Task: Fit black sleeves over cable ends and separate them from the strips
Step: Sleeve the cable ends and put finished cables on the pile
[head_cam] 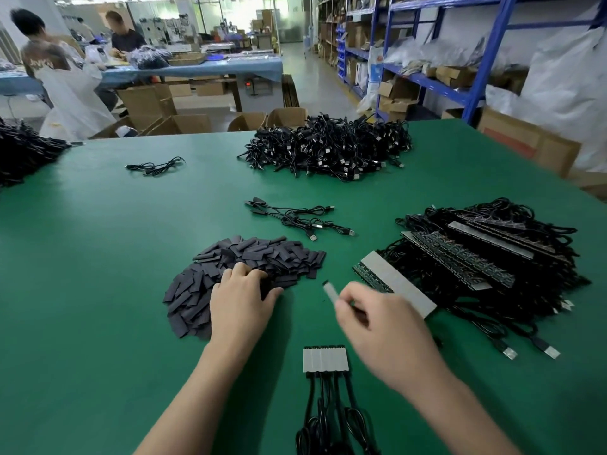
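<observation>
Digging curled into the black sleeves (262,254), likely limp and best pinched edgewise, the left hand (243,300) hid its catch; at three o'clock, the right hand (384,326) pinched a pale cable end (330,293).

The table top (98,257) is covered in plain green, against which the heap of sleeves (249,257) is seen in matt charcoal black and the cable pile (328,149) in black flecked with silver plugs. The near strip (324,359) and the small blurred piece (329,292) are shown in pale grey. Behind, the shelving (489,60) is painted blue, the cartons (190,123) are plain brown, and a far bench (197,68) is draped in light blue.
</observation>
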### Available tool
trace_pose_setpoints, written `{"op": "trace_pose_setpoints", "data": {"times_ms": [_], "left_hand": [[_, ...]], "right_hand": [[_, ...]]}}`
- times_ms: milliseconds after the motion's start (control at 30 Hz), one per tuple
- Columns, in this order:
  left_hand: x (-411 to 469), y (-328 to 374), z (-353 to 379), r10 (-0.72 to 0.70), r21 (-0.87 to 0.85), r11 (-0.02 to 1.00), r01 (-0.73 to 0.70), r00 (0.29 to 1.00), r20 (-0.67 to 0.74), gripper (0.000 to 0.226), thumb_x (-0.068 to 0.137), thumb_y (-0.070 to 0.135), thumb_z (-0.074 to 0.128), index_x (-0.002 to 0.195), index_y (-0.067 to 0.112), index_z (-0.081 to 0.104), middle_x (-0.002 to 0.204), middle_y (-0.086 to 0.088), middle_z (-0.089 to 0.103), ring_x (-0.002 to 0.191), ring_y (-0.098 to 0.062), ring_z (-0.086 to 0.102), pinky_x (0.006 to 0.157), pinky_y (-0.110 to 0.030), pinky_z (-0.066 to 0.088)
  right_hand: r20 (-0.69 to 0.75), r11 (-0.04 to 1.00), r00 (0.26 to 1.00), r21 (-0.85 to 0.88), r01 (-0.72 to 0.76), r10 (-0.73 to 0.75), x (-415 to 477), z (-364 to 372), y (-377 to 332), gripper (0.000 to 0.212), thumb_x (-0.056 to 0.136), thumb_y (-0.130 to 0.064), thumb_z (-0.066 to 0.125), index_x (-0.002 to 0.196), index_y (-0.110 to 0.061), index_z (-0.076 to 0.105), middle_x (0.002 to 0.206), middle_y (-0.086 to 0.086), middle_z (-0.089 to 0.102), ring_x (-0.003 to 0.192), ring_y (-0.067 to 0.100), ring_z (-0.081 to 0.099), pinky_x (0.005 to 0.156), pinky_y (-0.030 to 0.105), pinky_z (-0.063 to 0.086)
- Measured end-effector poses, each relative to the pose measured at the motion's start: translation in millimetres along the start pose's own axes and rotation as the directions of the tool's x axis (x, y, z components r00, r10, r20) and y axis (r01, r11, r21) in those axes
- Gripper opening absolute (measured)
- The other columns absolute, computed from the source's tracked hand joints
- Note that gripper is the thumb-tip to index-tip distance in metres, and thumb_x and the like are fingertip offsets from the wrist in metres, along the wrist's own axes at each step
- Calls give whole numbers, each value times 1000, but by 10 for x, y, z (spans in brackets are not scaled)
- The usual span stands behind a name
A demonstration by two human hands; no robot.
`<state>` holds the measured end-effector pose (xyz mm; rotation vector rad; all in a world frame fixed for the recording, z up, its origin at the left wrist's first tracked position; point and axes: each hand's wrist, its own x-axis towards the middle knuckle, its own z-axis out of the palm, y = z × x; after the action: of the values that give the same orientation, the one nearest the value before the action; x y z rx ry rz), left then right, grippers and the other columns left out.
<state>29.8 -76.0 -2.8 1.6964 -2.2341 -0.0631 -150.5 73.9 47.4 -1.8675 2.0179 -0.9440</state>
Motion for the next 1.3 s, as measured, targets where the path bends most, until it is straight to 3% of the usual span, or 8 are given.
{"op": "trace_pose_setpoints", "data": {"times_ms": [133, 300, 433, 567, 733, 967, 1300], "left_hand": [[21, -67, 37, 1, -71, 997, -5, 999, -53, 35, 88, 50, 74, 115, 28, 76, 111, 2, 62, 110, -23, 56, 86, -37, 51], [-36, -97, -2, 76, -284, 954, -97, 994, -84, 20, 86, 35, 82, 106, 30, 80, 104, 9, 63, 106, -18, 56, 90, -37, 49], [-236, -58, -106, 148, -620, 758, -201, 980, -137, 21, 85, 19, 83, 103, 29, 80, 106, 21, 71, 105, -1, 64, 92, -19, 49], [-454, -30, -159, 214, -738, 639, -218, 972, -102, 21, 85, 13, 82, 99, 28, 79, 102, 24, 74, 101, 3, 67, 87, -6, 43], [-594, -63, -104, 177, -829, 539, -150, 982, -63, 22, 83, 10, 82, 96, 29, 79, 99, 14, 76, 101, -11, 72, 89, -21, 55], [-636, -95, -52, 248, -797, 570, -199, 967, -64, 19, 81, 28, 80, 100, 29, 81, 100, 19, 75, 97, -7, 72, 85, -23, 57], [-631, -114, -64, 319, -674, 666, -321, 939, -132, 23, 81, 15, 86, 103, 23, 82, 99, 22, 72, 92, 1, 70, 87, -15, 54]], "right_hand": [[49, 997, 997, -47, -53, 55, -37, 298, 93, 25, 103, -43, 49, 83, -30, 53, 55, -6, 56, 53, 14, 52, 48, 26, 36], [46, 994, 995, 57, -95, 92, -62, 464, 200, 22, 104, -40, 52, 85, -30, 57, 54, -11, 52, 51, 10, 47, 48, 26, 33], [-24, 988, 996, 131, -77, 81, -62, 468, 221, 26, 105, -42, 47, 86, -29, 58, 66, -22, 55, 55, 8, 48, 50, 22, 32], [-123, 976, 990, 217, -37, 65, -71, 458, 203, 26, 105, -39, 45, 88, -31, 62, 64, -23, 54, 54, 6, 48, 50, 19, 31], [-159, 988, 987, 154, -1, 25, -88, 502, 205, 14, 101, -39, 56, 89, -32, 60, 78, -24, 57, 74, 2, 57, 59, 15, 36], [-161, 995, 982, -36, 90, -94, -104, 523, 169, 14, 97, -41, 55, 91, -29, 61, 79, -23, 52, 74, 1, 53, 61, 21, 47], [-128, 976, 979, -170, 136, -159, -92, 498, 156, 15, 96, -38, 59, 88, -25, 63, 80, -20, 52, 73, 1, 47, 63, 20, 45]]}}
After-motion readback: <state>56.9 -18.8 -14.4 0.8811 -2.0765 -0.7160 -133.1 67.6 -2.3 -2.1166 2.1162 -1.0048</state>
